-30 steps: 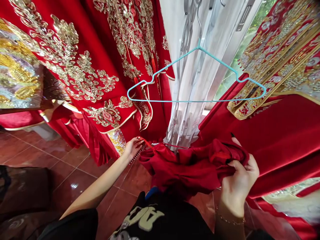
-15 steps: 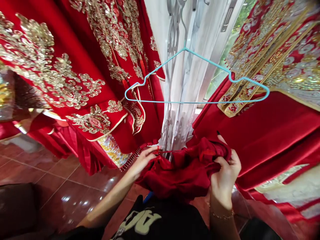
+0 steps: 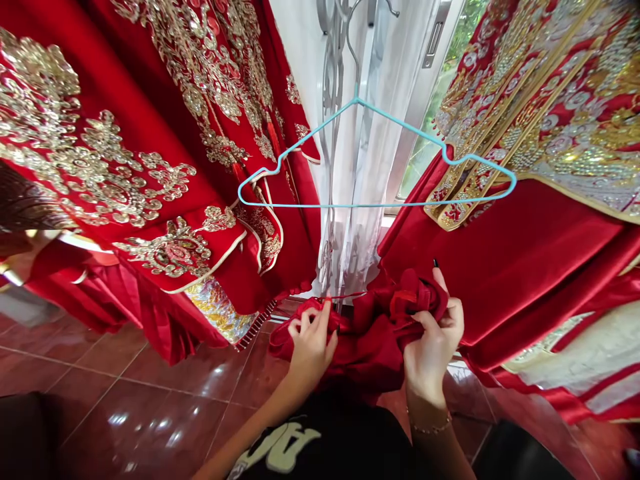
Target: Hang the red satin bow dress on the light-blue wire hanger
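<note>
Two hands work on one bunch of red satin cloth (image 3: 373,340), which sits just above a black T-shirt (image 3: 325,433) with a pale printed design and lies between the hands, touching both. The left hand (image 3: 311,353) rests on the bunch's left part with its fingers bent and slightly spread, pressing down; whether it also pinches a fold cannot be made out. The right hand (image 3: 433,340) is closed around a thick fold, with its fingers curled over the satin and a thin bracelet (image 3: 427,427) on its wrist. A thin red cord (image 3: 345,295) runs from the bunch's upper edge, and its far end is hard to follow. Beyond lie glossy reddish-brown floor tiles (image 3: 150,407). One pale blue wire hanger (image 3: 370,200) hangs in front of a sheer white curtain (image 3: 385,133). Two red robes with dense gold embroidery, one on each side (image 3: 150,133) (image 3: 550,133), are cut off by the frame. Leaves show through a window (image 3: 425,153), blurred.
</note>
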A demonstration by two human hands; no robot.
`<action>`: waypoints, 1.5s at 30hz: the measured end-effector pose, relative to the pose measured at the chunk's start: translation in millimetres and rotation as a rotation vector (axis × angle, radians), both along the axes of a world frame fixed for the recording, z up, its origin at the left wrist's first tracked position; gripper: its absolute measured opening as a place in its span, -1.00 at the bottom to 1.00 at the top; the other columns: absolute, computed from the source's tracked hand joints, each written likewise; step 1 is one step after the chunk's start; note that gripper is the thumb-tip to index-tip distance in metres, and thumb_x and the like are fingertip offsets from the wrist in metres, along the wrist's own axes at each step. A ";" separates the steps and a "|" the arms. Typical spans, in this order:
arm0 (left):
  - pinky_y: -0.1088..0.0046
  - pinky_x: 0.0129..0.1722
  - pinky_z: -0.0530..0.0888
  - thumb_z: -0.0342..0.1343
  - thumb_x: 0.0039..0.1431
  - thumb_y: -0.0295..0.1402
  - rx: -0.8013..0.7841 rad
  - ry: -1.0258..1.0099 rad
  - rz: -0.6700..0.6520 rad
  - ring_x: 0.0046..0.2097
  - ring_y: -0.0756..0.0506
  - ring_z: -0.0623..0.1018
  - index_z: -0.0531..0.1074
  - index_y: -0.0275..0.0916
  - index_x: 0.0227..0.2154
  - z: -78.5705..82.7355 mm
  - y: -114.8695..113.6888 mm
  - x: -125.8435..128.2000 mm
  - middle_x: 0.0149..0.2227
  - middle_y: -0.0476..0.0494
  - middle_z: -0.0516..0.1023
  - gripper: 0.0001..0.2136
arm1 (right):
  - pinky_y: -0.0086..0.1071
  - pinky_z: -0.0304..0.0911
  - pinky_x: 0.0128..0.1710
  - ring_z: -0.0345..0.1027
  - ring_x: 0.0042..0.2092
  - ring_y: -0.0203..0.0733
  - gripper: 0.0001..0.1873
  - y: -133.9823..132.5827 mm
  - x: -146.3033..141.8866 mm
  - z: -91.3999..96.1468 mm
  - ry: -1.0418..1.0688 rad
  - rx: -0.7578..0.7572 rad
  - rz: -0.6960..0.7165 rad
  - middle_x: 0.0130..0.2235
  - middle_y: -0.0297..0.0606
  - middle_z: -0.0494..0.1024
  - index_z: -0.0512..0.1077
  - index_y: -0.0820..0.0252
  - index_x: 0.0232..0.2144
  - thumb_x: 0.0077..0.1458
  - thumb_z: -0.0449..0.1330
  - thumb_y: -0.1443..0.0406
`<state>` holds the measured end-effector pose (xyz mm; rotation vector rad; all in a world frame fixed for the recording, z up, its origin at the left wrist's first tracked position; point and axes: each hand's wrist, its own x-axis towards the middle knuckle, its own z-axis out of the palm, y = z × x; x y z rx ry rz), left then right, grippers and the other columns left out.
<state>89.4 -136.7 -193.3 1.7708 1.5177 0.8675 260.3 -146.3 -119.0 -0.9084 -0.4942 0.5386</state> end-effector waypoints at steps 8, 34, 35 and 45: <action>0.38 -0.46 0.25 0.15 0.10 -0.02 -0.389 -1.039 -0.187 -0.60 -0.01 0.10 0.57 -0.23 0.00 12.3 4.4 11.8 -0.69 0.09 0.04 -0.50 | -0.46 0.28 -0.21 0.38 0.01 -0.23 -0.77 -1.6 -11.3 -5.4 0.019 -0.046 0.186 0.25 -0.25 0.38 0.22 0.21 -0.50 -0.22 0.18 0.51; 0.44 -0.24 0.34 0.18 0.16 -0.09 -0.113 -0.860 -0.020 -0.43 -0.03 0.37 0.36 -0.24 -0.63 32.9 32.9 5.2 -0.56 -0.02 0.37 -0.62 | -0.38 0.34 -0.16 0.43 -0.05 -0.19 -0.72 -2.1 24.6 -24.4 -0.069 -0.176 0.379 0.27 -0.20 0.36 0.20 0.15 -0.43 -0.16 0.25 0.42; 0.44 -0.22 0.36 0.17 0.17 -0.11 -0.149 -0.863 -0.070 -0.42 -0.04 0.41 0.40 -0.26 -0.62 37.2 34.1 1.0 -0.58 -0.03 0.39 -0.63 | -0.34 0.35 -0.13 0.43 -0.01 -0.15 -0.75 -2.0 33.5 -29.5 -0.166 -0.215 0.411 0.26 -0.16 0.37 0.22 0.14 -0.40 -0.13 0.24 0.40; 0.39 0.15 0.35 0.19 0.22 -0.30 -0.316 -0.863 -0.325 -0.02 -0.14 0.60 0.62 -0.29 -0.13 80.0 20.7 9.1 -0.14 -0.19 0.68 -0.77 | -0.10 0.34 0.11 0.41 0.04 -0.08 -0.61 5.0 31.5 -26.7 -0.958 -0.260 0.427 0.05 -0.09 0.44 0.34 0.09 0.04 0.13 0.12 0.30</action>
